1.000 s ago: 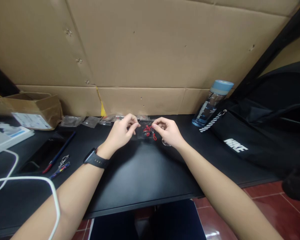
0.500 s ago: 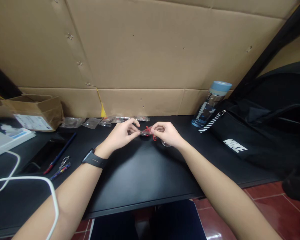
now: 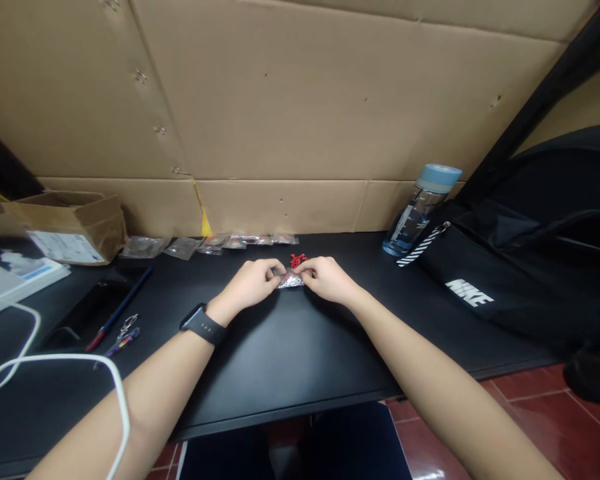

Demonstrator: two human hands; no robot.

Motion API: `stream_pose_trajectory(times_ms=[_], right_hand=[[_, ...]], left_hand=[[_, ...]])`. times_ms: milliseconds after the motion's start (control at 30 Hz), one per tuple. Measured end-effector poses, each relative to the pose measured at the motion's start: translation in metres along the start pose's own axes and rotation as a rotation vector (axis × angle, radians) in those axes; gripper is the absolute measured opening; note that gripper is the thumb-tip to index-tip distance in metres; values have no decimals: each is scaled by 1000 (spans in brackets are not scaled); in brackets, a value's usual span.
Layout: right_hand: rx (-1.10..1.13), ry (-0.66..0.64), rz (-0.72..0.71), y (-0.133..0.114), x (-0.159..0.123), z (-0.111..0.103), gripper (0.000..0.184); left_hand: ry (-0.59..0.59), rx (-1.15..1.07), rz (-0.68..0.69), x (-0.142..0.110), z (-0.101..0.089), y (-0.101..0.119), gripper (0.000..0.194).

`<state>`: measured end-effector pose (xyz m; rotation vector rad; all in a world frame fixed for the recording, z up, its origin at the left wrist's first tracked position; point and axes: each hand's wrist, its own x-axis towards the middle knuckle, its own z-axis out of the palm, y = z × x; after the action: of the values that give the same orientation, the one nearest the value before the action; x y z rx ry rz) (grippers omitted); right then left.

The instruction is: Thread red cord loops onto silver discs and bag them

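Note:
Both my hands meet over the middle of the black table (image 3: pixel 290 347). Between them is a small clear plastic bag (image 3: pixel 292 280), shiny and crinkled. My left hand (image 3: pixel 255 280) pinches its left end between thumb and fingers. At its right end my right hand (image 3: pixel 325 275) pinches it the same way. Just behind the bag shows a tangle of red cord (image 3: pixel 297 260); whether it lies on the table or comes out of the bag, I cannot tell. What the bag contains is partly hidden by my fingers.
Several clear packets (image 3: pixel 183 247) line the foot of the cardboard wall (image 3: pixel 320 107). To the left are an open carton (image 3: pixel 70 227), a phone-like black slab (image 3: pixel 95 303), a keychain (image 3: pixel 125 337) and a white cable (image 3: pixel 75 357). A water bottle (image 3: pixel 413 213) and a black bag (image 3: pixel 510 273) stand right.
Both hands have come slightly nearer to me and lower. The plastic bag now shows flatter between them, and the red cord is bunched behind it instead of hanging by my right fingers.

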<state>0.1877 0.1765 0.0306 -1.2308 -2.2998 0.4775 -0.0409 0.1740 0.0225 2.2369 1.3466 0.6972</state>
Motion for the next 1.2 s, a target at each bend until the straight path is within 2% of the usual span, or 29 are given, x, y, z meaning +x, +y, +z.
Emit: stream_pose_trajectory(times_ms=[133, 233, 400, 500, 533, 667, 800, 867, 933, 1033, 1100, 1200], right_hand=[[-139, 14, -113, -4, -4, -4, 25], [-204, -39, -165, -12, -8, -9, 18], [-251, -66, -168, -29, -9, -5, 35], [-412, -36, -195, -36, -4, 4, 17], [-476, -23, -205, -38, -2, 6, 13], [-619, 29, -203, -38, 24, 4, 22], [-651, 140, -90, -36, 74, -9, 25], [-627, 182, -37, -34, 100, -10, 27], [-619, 164, -35, -31, 120, -4, 26], [-591, 63, -75, -25, 136, 9, 17], [-552, 13, -95, -20, 138, 11, 14], [-490, 25, -106, -13, 129, -5, 25]], left_hand=[[4, 170, 100, 0, 0, -1, 30], [6, 296, 136, -3, -3, 2, 33], [-33, 351, 88, -5, -9, 2, 37], [-37, 317, 68, -3, -11, -5, 43], [-19, 314, 65, -2, -13, -7, 44], [140, 352, 22, 1, -28, -15, 49], [409, 428, -105, -4, -57, -26, 38], [553, 484, -239, -8, -70, -37, 27], [670, 546, -416, -13, -77, -50, 27], [639, 596, -594, -17, -77, -70, 39], [585, 587, -639, -18, -75, -79, 32], [586, 570, -685, -19, -78, -83, 28]])
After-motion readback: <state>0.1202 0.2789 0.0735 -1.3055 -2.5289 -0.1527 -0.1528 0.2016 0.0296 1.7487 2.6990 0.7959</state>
